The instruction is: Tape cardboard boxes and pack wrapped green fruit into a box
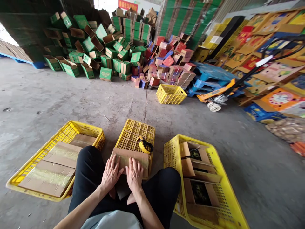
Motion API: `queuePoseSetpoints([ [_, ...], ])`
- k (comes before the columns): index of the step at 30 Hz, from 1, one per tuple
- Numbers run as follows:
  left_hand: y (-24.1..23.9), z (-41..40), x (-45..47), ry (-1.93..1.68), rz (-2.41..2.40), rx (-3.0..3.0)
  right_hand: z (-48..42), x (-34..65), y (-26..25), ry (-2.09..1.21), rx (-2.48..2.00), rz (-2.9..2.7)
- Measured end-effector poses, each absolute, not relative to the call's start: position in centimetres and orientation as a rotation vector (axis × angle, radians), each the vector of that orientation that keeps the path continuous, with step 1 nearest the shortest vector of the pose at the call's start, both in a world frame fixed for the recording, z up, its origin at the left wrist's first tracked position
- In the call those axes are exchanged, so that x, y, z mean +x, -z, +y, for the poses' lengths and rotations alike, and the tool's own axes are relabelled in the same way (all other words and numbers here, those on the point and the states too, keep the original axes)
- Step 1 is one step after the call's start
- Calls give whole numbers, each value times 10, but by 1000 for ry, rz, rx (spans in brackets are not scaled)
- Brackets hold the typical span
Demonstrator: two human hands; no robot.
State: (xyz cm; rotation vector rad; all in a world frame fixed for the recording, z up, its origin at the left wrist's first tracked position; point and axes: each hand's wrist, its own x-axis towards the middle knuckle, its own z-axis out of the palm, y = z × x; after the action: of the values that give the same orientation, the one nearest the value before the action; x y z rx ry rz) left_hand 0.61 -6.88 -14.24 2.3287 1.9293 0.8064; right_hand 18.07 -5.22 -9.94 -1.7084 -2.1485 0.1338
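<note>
A brown cardboard box with tape along its top rests on an upturned yellow crate between my knees. My left hand lies flat on the box's near left part, fingers spread. Beside it, my right hand presses flat on the right part, fingers stretched out. Neither hand grips anything. Just beyond the box, a yellow and black tape dispenser sits on the crate's right side. The lower side of the box is hidden by my hands.
To the left, a yellow crate holds taped boxes. Another yellow crate on the right holds open boxes with dark contents. Farther off are a yellow basket, a pallet jack, blue pallets and heaped green cartons.
</note>
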Motion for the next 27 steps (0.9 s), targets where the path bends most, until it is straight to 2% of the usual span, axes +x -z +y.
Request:
queuePoseSetpoints([
  [9, 143, -64, 9, -752, 1898, 2400, -43, 180, 101, -54, -1717, -2204],
  [21, 136, -60, -1, -631, 1805, 2463, -64, 207, 102, -157, -1462, -2352],
  [27, 135, -61, 6, -612, 1848, 2521, -61, 186, 100, -113, -1567, -2248],
])
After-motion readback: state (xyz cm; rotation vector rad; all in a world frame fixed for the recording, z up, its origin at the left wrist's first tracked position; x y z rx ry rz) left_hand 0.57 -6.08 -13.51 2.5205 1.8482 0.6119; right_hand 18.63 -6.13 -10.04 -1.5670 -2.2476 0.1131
